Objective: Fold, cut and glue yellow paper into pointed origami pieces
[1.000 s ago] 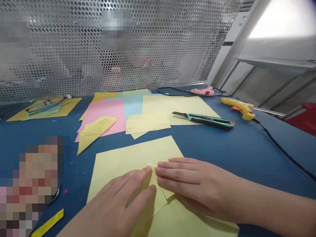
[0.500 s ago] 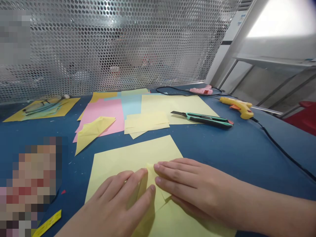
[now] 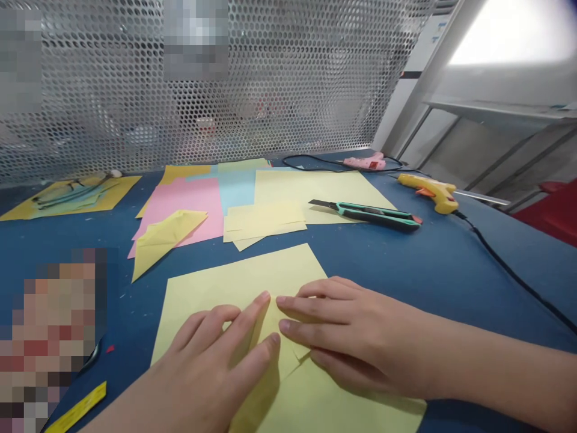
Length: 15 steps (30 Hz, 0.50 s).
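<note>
A pale yellow paper sheet (image 3: 202, 288) lies on the blue table before me. On it rests a smaller folded piece of yellow paper (image 3: 285, 352), mostly covered by my hands. My left hand (image 3: 214, 364) presses on the folded piece's left side, index finger and thumb spread apart. From the other side, my right hand (image 3: 347, 331) lies flat across the piece with its fingers stretched out, the fingertips close to my left index finger. Neither hand grips anything. The lower folds of the piece are partly in shadow.
Behind the sheet lie a crumpled yellow paper (image 3: 166, 237), pink paper (image 3: 184, 198), yellow slips (image 3: 265, 219) and a utility knife (image 3: 369, 214) with its blade out. A yellow glue gun (image 3: 430, 191) and a pink glue gun (image 3: 365, 162) sit farther right. Perforated metal (image 3: 270, 78) borders the back.
My left index finger has straightened and reaches slightly farther up the fold. My right fingers have lifted and shifted a little. The whole view has drifted slightly.
</note>
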Available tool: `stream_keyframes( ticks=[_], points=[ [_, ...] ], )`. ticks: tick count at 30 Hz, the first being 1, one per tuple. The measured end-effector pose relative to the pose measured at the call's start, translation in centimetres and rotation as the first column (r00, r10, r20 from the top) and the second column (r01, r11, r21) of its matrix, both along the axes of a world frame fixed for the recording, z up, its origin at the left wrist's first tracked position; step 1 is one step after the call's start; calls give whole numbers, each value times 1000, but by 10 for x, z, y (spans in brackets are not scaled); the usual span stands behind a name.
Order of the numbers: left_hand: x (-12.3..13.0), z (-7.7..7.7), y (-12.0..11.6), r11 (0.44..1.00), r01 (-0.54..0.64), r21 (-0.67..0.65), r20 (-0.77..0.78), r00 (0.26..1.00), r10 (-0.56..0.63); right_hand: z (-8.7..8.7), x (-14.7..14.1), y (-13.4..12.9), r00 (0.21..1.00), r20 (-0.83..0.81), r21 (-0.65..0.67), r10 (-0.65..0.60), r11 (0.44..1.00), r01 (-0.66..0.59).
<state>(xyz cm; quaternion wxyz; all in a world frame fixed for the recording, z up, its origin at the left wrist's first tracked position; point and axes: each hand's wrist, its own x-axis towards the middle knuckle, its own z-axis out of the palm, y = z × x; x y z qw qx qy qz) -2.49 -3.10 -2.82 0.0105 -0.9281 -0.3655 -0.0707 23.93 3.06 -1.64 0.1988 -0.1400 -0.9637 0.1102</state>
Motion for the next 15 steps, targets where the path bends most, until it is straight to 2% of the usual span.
stream_keyframes(
  ticks=[4, 9, 13, 15],
  points=[
    [-3, 0, 2, 988, 92, 124, -58, 995, -85, 5, 6, 3, 995, 66, -107, 77, 992, -69],
    [3, -2, -5, 989, 45, 141, -265, 964, -6, 5, 9, 2, 989, 122, -136, 84, 988, -67],
    [4, -14, -6, 944, 42, 326, -182, 983, 19, 6, 10, 1, 982, 175, -133, 65, 990, -42],
    [3, -16, -5, 935, 36, 354, -167, 986, 25, 6, 11, 1, 983, 173, -133, 62, 990, -40]
  ],
)
